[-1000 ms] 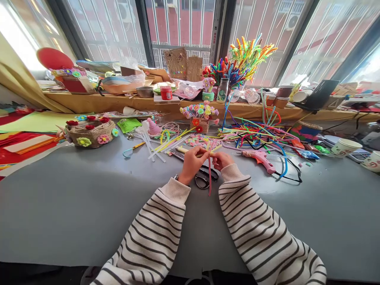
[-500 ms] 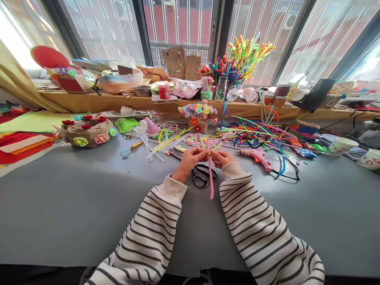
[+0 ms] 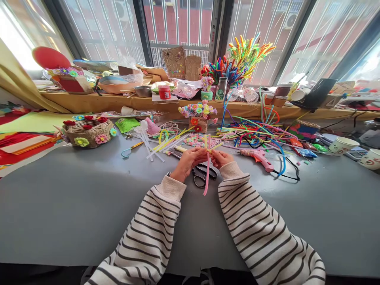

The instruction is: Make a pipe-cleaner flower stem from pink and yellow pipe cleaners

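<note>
My left hand (image 3: 190,160) and my right hand (image 3: 220,158) are closed close together above the grey table (image 3: 74,198), both pinching a pink pipe cleaner (image 3: 207,174) crossed with a yellow one (image 3: 214,147). The pink stem hangs down between my wrists and sticks up a little above my fingers. Black scissors (image 3: 202,177) lie on the table just under my hands. Both arms wear striped sleeves.
A pink glue gun (image 3: 257,156) with a black cord lies right of my hands, beside a heap of loose pipe cleaners (image 3: 255,132). A woven basket with flowers (image 3: 87,132) stands at left. Paper cups (image 3: 342,145) sit far right. The window ledge holds jars and bunches of pipe cleaners (image 3: 240,59).
The lower end of the pink pipe cleaner has swung slightly left. My hands have stayed together in nearly the same place, fingers shifting a little on the stems.
</note>
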Demonstrator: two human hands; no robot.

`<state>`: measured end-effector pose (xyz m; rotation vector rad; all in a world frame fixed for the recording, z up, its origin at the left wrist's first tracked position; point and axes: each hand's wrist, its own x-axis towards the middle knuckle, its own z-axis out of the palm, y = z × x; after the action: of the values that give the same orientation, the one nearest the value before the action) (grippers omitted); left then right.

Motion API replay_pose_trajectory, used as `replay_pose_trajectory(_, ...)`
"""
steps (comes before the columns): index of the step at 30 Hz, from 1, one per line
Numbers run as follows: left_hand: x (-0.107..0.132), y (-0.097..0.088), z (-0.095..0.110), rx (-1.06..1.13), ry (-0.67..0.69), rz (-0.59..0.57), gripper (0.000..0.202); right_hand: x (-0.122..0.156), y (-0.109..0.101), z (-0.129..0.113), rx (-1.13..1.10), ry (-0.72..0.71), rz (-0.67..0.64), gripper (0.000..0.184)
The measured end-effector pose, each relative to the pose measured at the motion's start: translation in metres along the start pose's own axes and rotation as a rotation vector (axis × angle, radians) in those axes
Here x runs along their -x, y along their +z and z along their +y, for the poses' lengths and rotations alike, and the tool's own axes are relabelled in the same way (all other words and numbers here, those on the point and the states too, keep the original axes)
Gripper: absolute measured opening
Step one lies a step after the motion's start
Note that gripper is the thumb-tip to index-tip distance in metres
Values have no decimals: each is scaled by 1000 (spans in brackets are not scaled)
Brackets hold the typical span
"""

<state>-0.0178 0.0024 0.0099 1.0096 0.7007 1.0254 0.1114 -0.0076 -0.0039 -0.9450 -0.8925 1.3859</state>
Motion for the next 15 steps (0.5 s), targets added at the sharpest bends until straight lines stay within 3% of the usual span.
replay_pose_trajectory(3,0,1,0,-2,-8,-51,23,-4,-2,2,-107,-4,109,27)
replay_pose_trajectory(6,0,2,-2,-82,-1,-96,25,-4,-3,3,-115,39,95,25)
replay_pose_trajectory(11,-1,1,-6,-139,55,6,21,2,2,2,-38,122,54,16)
replay_pose_trajectory(15,-1,0,-7,-154,52,23,22,3,3,0,-20,172,50,11)
